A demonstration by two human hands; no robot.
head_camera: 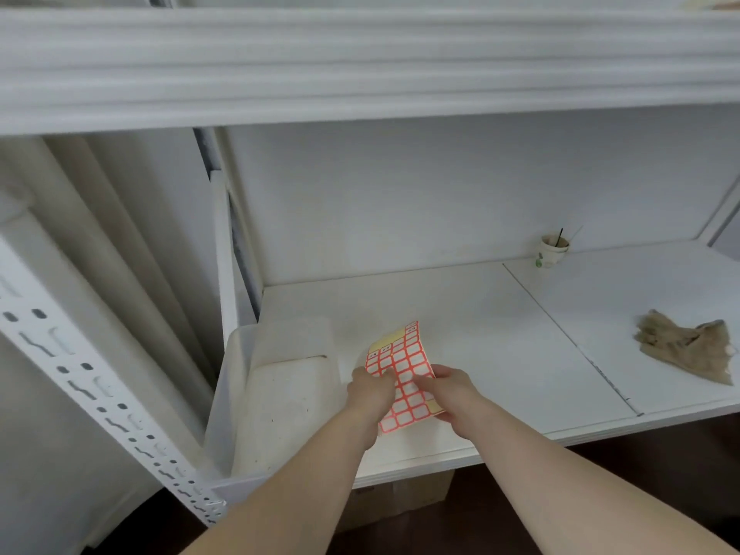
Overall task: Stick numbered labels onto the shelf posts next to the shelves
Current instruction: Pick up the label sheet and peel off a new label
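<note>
Soft, even light fills the white shelf [460, 338], bright yet without glare. Shadows are faint, deepening only under the shelf's front edge where the floor goes dark. The upper shelf beam [360, 66] smears into streaky blur. Wide-angle distortion bends the perforated post [100, 394] and the edges; detail is slightly soft throughout.

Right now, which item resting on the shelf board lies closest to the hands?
The translucent plastic bin, directly beside the left hand. The crumpled brown cloth and paper cup sit far off to the right.
</note>
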